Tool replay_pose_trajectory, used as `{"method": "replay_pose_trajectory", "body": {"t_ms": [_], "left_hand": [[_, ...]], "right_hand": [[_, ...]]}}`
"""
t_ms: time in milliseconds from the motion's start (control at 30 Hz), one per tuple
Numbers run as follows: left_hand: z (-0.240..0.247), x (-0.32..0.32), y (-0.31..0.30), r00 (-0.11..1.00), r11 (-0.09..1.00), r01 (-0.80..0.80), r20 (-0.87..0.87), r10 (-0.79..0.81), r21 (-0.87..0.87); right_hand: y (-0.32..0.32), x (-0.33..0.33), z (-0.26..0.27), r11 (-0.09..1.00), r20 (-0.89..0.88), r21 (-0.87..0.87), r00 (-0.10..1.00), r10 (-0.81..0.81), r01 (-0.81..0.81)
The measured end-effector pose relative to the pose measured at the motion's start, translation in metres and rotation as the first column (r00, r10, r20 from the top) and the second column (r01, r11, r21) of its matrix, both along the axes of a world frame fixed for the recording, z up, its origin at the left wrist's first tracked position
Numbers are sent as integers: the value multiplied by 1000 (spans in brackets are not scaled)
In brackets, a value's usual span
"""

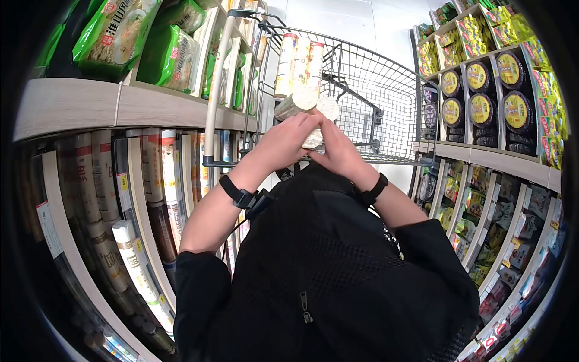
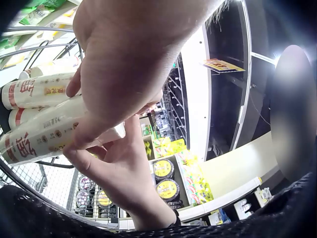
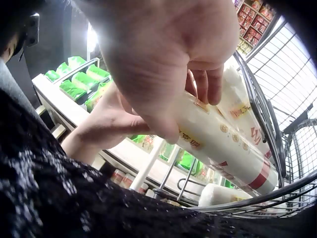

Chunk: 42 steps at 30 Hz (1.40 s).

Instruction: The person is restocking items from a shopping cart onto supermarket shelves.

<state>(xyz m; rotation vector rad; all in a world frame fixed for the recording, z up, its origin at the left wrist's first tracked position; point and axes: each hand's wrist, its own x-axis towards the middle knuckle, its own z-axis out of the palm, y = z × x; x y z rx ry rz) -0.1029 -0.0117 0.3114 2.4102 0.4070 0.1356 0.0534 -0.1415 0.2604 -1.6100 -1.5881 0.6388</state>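
Observation:
Both hands grip one end of a white, cylindrical pack of dried noodles with red and gold print (image 2: 37,141), at the near end of a wire shopping cart (image 1: 386,78). My left hand (image 1: 286,142) and right hand (image 1: 341,154) meet over its top end, mostly covering it in the head view. Seen from the right wrist, the pack (image 3: 225,148) slants down into the cart, with the right thumb along its side. Similar packs (image 1: 285,63) stand in the cart just beyond the hands, and a round white pack end (image 1: 327,108) shows beside the right fingers.
Left, a shelf (image 1: 72,105) carries green noodle bags (image 1: 114,39), with upright cylindrical packs (image 1: 142,271) in slots below. At right, a shelf holds round yellow-lidded bowls (image 1: 479,108) and small yellow packets (image 1: 473,36). The cart's pale handle (image 1: 216,78) is at left.

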Motion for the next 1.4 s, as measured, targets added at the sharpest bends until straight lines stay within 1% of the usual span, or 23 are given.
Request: {"method": "replay_pose_trajectory", "body": {"t_ms": [33,100,233,300,433,500,533,600,633,700,833,1000,1133,1200,1233,1300,1333,1400], "left_hand": [[1,1,-1,1000,1000,0,-2,0,-2],[1,2,-5,1000,1000,-18,-7,18,21],[-15,10,-9,1000,999,-21,19,20,48],[-20,15,-9,999,999,5,-42,-3,54],[-32,14,-9,999,996,30,-41,-27,84],[-37,12,-12,999,997,28,-30,-26,66],[-38,11,-15,999,998,25,-30,-23,66],[-39,10,-20,1000,996,-21,-3,21,90],[-39,10,-21,1000,996,-25,-2,25,90],[-40,11,-24,997,995,-40,-64,46,91],[-47,10,-21,995,998,-27,-98,33,62],[-61,3,-23,993,994,-88,-72,93,67],[-64,-1,-25,988,991,-117,-96,123,68],[-67,-2,-26,989,989,-145,-22,145,23],[-66,-2,-27,989,989,-147,-23,147,25],[-65,-2,-29,980,978,-197,-55,193,-69],[-66,-2,-30,979,978,-199,-56,195,-69],[-67,-4,-29,971,963,-232,-89,222,-134]], "right_hand": [[-1,0,1,1000,-2,-2,1000,0,0],[-3,0,2,1000,79,7,997,-14,14],[-8,4,-7,999,63,-12,997,-40,40],[-8,6,-18,999,69,-4,997,-36,36],[-12,7,-23,999,115,-30,993,-17,20],[-14,6,-27,998,216,44,975,-56,48],[-14,6,-25,998,216,43,975,-53,45],[-16,8,-22,998,332,12,941,-61,61],[-16,10,-22,998,333,11,941,-57,57],[-18,13,-25,998,374,31,925,-61,53],[-17,20,-29,998,359,60,932,-43,23],[-18,24,-31,998,321,63,946,-43,23],[-20,26,-26,998,321,58,946,-34,16],[-21,28,-26,997,295,72,955,-20,-2],[-21,30,-26,997,294,74,956,-18,-4],[-22,33,-26,998,301,58,954,-2,-16],[-23,34,-24,998,300,58,954,0,-18],[-24,36,-20,999,293,29,956,17,-27]]}}
